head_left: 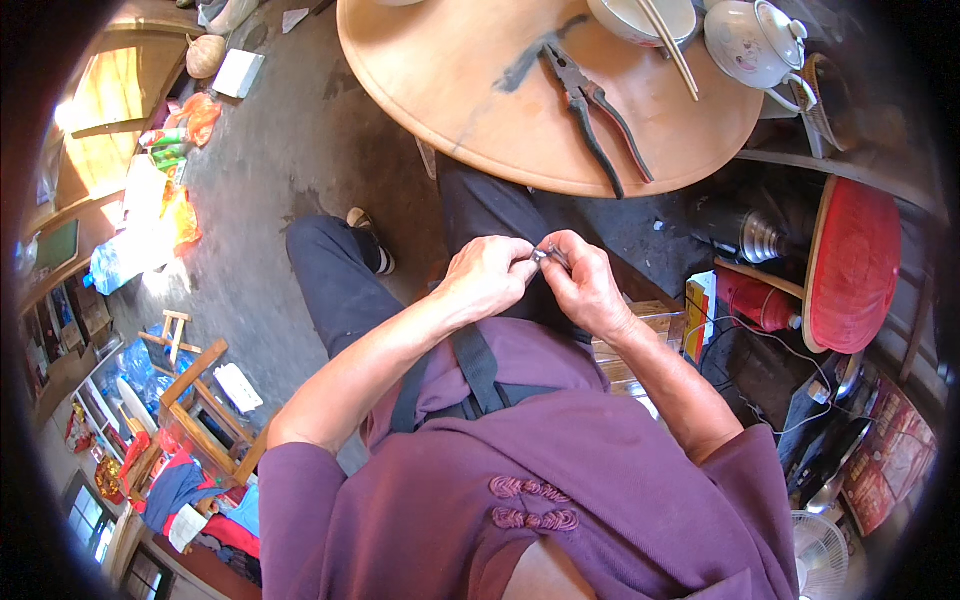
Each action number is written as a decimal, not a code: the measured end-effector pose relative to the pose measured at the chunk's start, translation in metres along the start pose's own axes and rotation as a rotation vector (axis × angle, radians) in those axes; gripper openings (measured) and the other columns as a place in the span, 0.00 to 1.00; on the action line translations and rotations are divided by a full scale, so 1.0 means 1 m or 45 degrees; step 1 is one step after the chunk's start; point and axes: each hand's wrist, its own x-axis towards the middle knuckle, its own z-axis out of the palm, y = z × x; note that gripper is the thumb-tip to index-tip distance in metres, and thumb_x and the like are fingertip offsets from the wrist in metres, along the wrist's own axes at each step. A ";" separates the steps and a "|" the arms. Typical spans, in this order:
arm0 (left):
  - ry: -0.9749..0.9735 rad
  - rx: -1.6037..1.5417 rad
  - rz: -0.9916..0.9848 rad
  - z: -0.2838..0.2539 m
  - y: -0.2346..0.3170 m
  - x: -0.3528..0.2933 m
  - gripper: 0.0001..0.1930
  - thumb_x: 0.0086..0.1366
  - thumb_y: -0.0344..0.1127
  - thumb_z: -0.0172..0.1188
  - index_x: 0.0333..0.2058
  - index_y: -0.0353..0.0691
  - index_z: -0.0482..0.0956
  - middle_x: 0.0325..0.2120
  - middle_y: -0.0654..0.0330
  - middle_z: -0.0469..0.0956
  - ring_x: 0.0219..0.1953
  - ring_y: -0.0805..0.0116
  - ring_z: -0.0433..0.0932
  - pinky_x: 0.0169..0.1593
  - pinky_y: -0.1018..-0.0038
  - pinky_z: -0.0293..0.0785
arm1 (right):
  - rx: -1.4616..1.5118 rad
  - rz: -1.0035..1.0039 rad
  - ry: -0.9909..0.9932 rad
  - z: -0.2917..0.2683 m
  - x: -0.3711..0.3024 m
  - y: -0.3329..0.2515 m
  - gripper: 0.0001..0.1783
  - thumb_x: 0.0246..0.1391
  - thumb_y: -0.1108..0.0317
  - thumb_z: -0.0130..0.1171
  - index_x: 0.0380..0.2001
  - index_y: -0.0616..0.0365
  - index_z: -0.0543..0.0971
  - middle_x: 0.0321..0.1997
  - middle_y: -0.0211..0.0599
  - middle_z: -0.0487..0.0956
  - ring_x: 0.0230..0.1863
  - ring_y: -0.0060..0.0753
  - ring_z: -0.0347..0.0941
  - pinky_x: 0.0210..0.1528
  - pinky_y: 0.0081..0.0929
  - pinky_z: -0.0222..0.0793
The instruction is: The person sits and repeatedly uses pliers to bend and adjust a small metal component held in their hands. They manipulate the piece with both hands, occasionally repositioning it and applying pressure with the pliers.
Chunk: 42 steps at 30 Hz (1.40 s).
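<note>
Above my lap, my left hand (490, 272) and my right hand (584, 284) meet, fingertips almost touching. Between them sits a small shiny metal piece (541, 255), pinched by the thumb and fingers of both hands. Its exact kind is too small and too covered to make out. Just beyond my hands, a pair of pliers (590, 118) with black and red handles lies on the round wooden table (440, 90). The handles point toward me, and neither hand touches them.
A bowl (625, 18) with chopsticks (672, 52) across it and a white lidded teapot (745, 45) stand at the table's far right. A red round stool top (856, 265) leans at the right. Plastic bags (180, 215) and a wooden chair (205, 410) are at the left.
</note>
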 end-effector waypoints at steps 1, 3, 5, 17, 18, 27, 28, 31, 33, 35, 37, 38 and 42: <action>0.015 -0.080 0.039 0.002 -0.005 0.001 0.13 0.61 0.32 0.51 0.40 0.33 0.79 0.27 0.51 0.79 0.29 0.68 0.77 0.37 0.71 0.72 | -0.049 -0.054 -0.036 -0.003 0.000 -0.005 0.06 0.54 0.75 0.53 0.36 0.65 0.73 0.21 0.32 0.71 0.25 0.19 0.64 0.28 0.23 0.64; 0.029 -0.161 0.056 0.005 -0.008 0.002 0.12 0.60 0.30 0.52 0.40 0.32 0.79 0.25 0.50 0.79 0.28 0.71 0.75 0.36 0.71 0.72 | -0.106 -0.177 -0.045 -0.005 0.003 -0.006 0.06 0.53 0.76 0.53 0.36 0.65 0.72 0.22 0.42 0.73 0.24 0.32 0.71 0.29 0.28 0.67; 0.029 -0.174 -0.002 0.007 -0.009 0.000 0.10 0.60 0.29 0.53 0.37 0.31 0.79 0.23 0.50 0.77 0.28 0.72 0.73 0.34 0.71 0.71 | -0.152 -0.218 -0.088 -0.004 0.004 -0.002 0.06 0.53 0.77 0.53 0.35 0.65 0.72 0.23 0.45 0.75 0.25 0.38 0.73 0.30 0.30 0.68; 0.435 0.079 0.351 0.035 -0.024 0.001 0.04 0.55 0.27 0.55 0.25 0.32 0.74 0.23 0.42 0.75 0.28 0.43 0.76 0.31 0.56 0.71 | -0.362 -0.067 -0.091 -0.002 -0.003 -0.001 0.07 0.55 0.74 0.54 0.38 0.64 0.73 0.28 0.52 0.78 0.34 0.55 0.76 0.35 0.37 0.71; 0.447 0.070 0.378 0.037 -0.027 0.001 0.04 0.55 0.27 0.55 0.25 0.32 0.74 0.22 0.43 0.75 0.28 0.43 0.76 0.31 0.56 0.71 | -0.351 -0.083 -0.083 -0.001 -0.002 0.004 0.06 0.55 0.74 0.53 0.36 0.64 0.73 0.27 0.52 0.77 0.33 0.56 0.76 0.34 0.37 0.70; 0.471 -0.039 0.400 0.041 -0.033 0.007 0.03 0.53 0.24 0.56 0.22 0.32 0.71 0.20 0.46 0.73 0.25 0.44 0.74 0.29 0.58 0.70 | -0.265 0.062 -0.155 -0.002 0.007 0.003 0.05 0.53 0.73 0.55 0.32 0.65 0.74 0.26 0.50 0.77 0.31 0.48 0.77 0.33 0.34 0.70; 0.474 -0.047 0.398 0.041 -0.034 0.007 0.03 0.53 0.24 0.55 0.23 0.32 0.71 0.20 0.46 0.73 0.25 0.44 0.74 0.29 0.58 0.70 | -0.248 0.075 -0.147 -0.002 0.008 0.003 0.05 0.53 0.73 0.55 0.32 0.65 0.74 0.25 0.50 0.77 0.31 0.47 0.77 0.33 0.34 0.70; 0.465 -0.037 0.352 0.040 -0.031 0.008 0.02 0.52 0.24 0.55 0.23 0.33 0.71 0.20 0.46 0.73 0.26 0.44 0.75 0.30 0.58 0.70 | -0.222 0.122 -0.134 -0.002 0.009 0.004 0.06 0.53 0.73 0.55 0.33 0.65 0.74 0.25 0.49 0.77 0.30 0.44 0.77 0.34 0.33 0.70; 0.508 -0.043 0.343 0.044 -0.031 0.009 0.02 0.52 0.24 0.54 0.23 0.33 0.71 0.20 0.46 0.73 0.26 0.45 0.75 0.30 0.58 0.70 | -0.238 0.162 -0.141 -0.003 0.009 0.004 0.07 0.53 0.72 0.55 0.33 0.65 0.74 0.26 0.49 0.77 0.30 0.43 0.77 0.34 0.32 0.70; 0.546 -0.054 0.338 0.047 -0.030 0.010 0.02 0.52 0.24 0.54 0.23 0.33 0.71 0.20 0.46 0.73 0.26 0.45 0.75 0.30 0.58 0.70 | -0.267 0.242 -0.129 -0.003 0.009 0.000 0.07 0.53 0.72 0.55 0.32 0.66 0.74 0.26 0.49 0.77 0.30 0.44 0.77 0.35 0.33 0.70; 0.571 -0.069 0.329 0.049 -0.030 0.010 0.03 0.52 0.25 0.54 0.22 0.33 0.71 0.20 0.46 0.73 0.26 0.45 0.75 0.30 0.57 0.70 | -0.274 0.256 -0.083 -0.001 0.006 -0.003 0.08 0.53 0.72 0.54 0.33 0.67 0.74 0.27 0.50 0.77 0.31 0.45 0.77 0.35 0.34 0.70; 0.571 -0.067 0.333 0.050 -0.028 0.010 0.03 0.52 0.25 0.54 0.22 0.33 0.71 0.20 0.46 0.73 0.26 0.45 0.75 0.30 0.57 0.70 | -0.267 0.230 -0.045 0.000 0.003 -0.003 0.08 0.53 0.72 0.53 0.34 0.67 0.73 0.27 0.51 0.77 0.31 0.45 0.77 0.35 0.35 0.70; 0.542 -0.031 0.295 0.047 -0.023 0.009 0.03 0.52 0.25 0.55 0.22 0.34 0.71 0.20 0.47 0.73 0.27 0.45 0.75 0.30 0.57 0.70 | -0.354 0.372 -0.083 -0.003 -0.006 -0.019 0.09 0.52 0.73 0.50 0.37 0.66 0.71 0.28 0.55 0.76 0.33 0.51 0.76 0.36 0.40 0.69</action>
